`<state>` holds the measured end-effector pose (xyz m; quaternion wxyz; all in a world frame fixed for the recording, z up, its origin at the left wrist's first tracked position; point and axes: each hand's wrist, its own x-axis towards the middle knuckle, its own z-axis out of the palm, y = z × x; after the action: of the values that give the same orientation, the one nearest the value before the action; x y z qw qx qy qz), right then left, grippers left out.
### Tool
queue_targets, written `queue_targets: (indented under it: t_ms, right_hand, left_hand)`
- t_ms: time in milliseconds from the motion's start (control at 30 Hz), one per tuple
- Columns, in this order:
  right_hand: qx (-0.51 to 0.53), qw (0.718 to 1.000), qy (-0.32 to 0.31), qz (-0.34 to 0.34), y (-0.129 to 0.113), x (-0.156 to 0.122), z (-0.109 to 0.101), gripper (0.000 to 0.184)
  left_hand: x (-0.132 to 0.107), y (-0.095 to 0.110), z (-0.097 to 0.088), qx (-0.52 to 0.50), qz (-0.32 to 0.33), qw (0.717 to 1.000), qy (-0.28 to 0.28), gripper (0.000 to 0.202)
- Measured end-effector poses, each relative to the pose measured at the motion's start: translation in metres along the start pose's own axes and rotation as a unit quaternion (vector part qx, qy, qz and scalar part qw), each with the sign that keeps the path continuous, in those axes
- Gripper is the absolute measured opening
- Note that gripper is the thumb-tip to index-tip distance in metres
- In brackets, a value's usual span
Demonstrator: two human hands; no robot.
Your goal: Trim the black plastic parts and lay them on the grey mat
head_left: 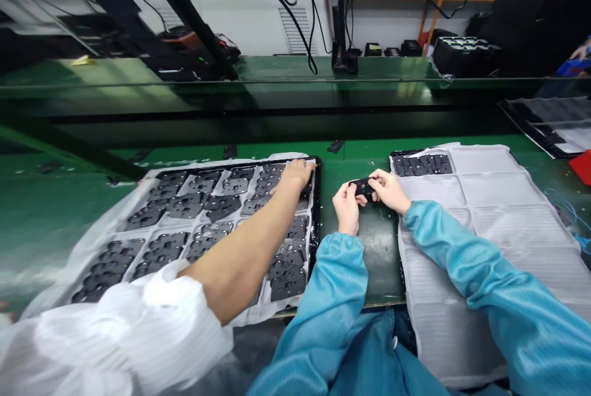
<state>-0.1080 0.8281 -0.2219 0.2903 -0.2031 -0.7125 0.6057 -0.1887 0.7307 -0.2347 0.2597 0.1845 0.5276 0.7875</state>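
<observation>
Between two trays, my left hand and my right hand pinch a small black plate-like part from both ends, just above the green bench. Its exact kind I cannot make out. On the left lies a black tray whose lined compartments are filled with similar dark parts. To the right, nearest my right hand, a second tray is covered by a white sheet with compartment shapes. Several dark parts sit in its far left compartment.
A co-worker's hand reaches over the left tray's far right corner, the white sleeve crossing its front. Loose black pieces lie behind the trays. A green post slants at left. Another tray and a red object are far right.
</observation>
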Motion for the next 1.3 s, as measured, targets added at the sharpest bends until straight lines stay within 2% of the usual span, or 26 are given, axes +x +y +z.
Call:
queue_targets:
  t_ms: [133, 200, 267, 367, 433, 533, 733, 1033, 1200, 1300]
  right_hand:
    - [-0.01, 0.999, -0.047, 0.005, 0.0, -0.002, 0.003, 0.018]
    - [0.013, 0.999, -0.036, 0.011, -0.001, -0.001, 0.001, 0.018]
    - [0.084, 0.996, 0.001, 0.023, -0.003, 0.002, -0.003, 0.017]
    - [0.251, 0.966, 0.034, 0.054, -0.007, 0.007, -0.014, 0.017]
    - [0.339, 0.937, 0.017, 0.08, -0.009, 0.009, -0.023, 0.018]
    - [0.4, 0.91, -0.014, 0.108, -0.009, 0.01, -0.034, 0.022]
    - [0.41, 0.903, -0.019, 0.126, -0.008, 0.009, -0.04, 0.028]
    - [0.436, 0.892, -0.033, 0.115, -0.008, 0.009, -0.041, 0.03]
    - [0.392, 0.912, -0.021, 0.117, -0.009, 0.01, -0.04, 0.031]
    - [0.332, 0.936, -0.012, 0.113, -0.01, 0.008, -0.03, 0.03]
  left_hand:
    - [0.001, 0.001, 0.0, 0.001, 0.007, 1.0, 0.01, 0.025]
    - [0.002, 0.001, -0.001, -0.004, 0.006, 1.0, 0.02, 0.024]
    - [0.002, 0.002, -0.001, -0.012, 0.005, 0.999, 0.033, 0.022]
    - [0.003, 0.002, -0.003, -0.024, 0.007, 0.998, 0.052, 0.02]
    - [0.004, 0.002, -0.004, -0.032, 0.004, 0.998, 0.056, 0.02]
    - [0.004, 0.002, -0.004, -0.042, -0.006, 0.997, 0.057, 0.019]
    - [0.003, 0.003, -0.002, -0.034, -0.009, 0.998, 0.049, 0.019]
    - [0.001, 0.003, 0.001, -0.039, -0.004, 0.999, 0.031, 0.019]
    - [0.0, 0.002, 0.001, -0.031, -0.002, 0.999, 0.021, 0.02]
    - [-0.001, 0.001, 0.002, -0.024, -0.001, 1.0, 0.016, 0.021]
